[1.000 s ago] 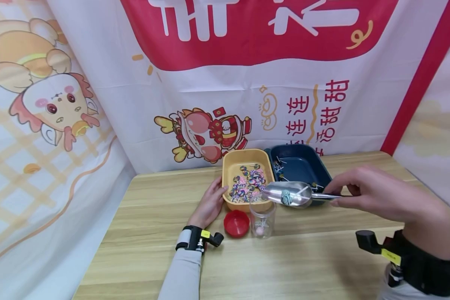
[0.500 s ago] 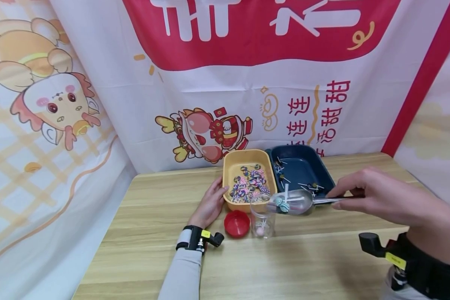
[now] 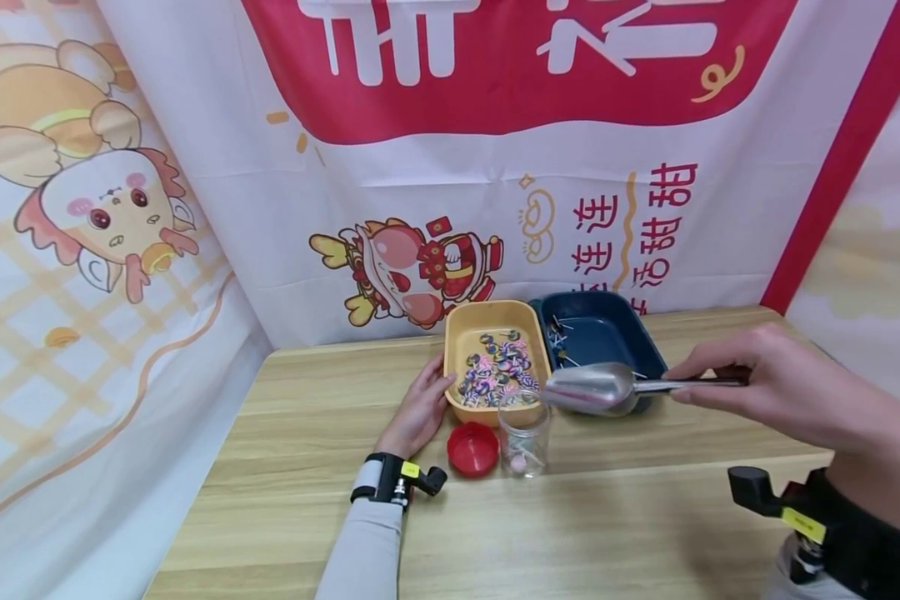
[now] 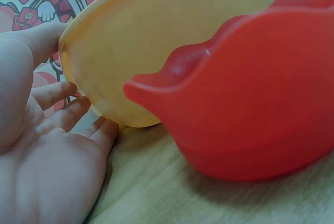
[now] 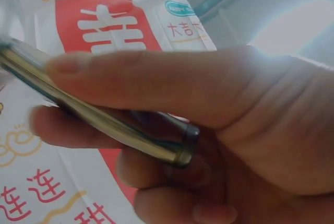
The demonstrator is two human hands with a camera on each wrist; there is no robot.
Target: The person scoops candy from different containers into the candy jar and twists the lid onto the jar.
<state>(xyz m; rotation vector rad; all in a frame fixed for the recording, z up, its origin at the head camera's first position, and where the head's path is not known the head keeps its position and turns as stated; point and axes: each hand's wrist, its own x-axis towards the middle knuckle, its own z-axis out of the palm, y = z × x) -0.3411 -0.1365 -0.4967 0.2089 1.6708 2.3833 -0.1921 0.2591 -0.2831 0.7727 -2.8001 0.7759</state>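
Observation:
My right hand (image 3: 750, 367) grips the handle of a metal scoop (image 3: 588, 389), tilted close over a clear plastic jar (image 3: 525, 429). No lollipop shows in the scoop. Near the bottom of the jar lie a pink lollipop (image 3: 520, 463) and a pale green one, blurred through the wall. In the right wrist view, thumb and fingers wrap the scoop's handle (image 5: 99, 117). My left hand (image 3: 417, 408) holds the left wall of a yellow bin (image 4: 167, 36), its thumb at the rim and fingertips against the outside. Many small swirled lollipops (image 3: 498, 367) fill the bin's front part.
A red scalloped cup (image 3: 473, 450) stands left of the jar, before the yellow bin. The dark blue bin (image 3: 600, 325), with a few lollipops inside, sits against the yellow one's right side. Printed cloth (image 3: 420, 158) hangs behind the wooden table (image 3: 307, 450).
The green-striped lollipop, in the scoop half a second ago, has dropped into the jar. The scoop has tipped over and drawn slightly right. My left hand stays on the yellow bin.

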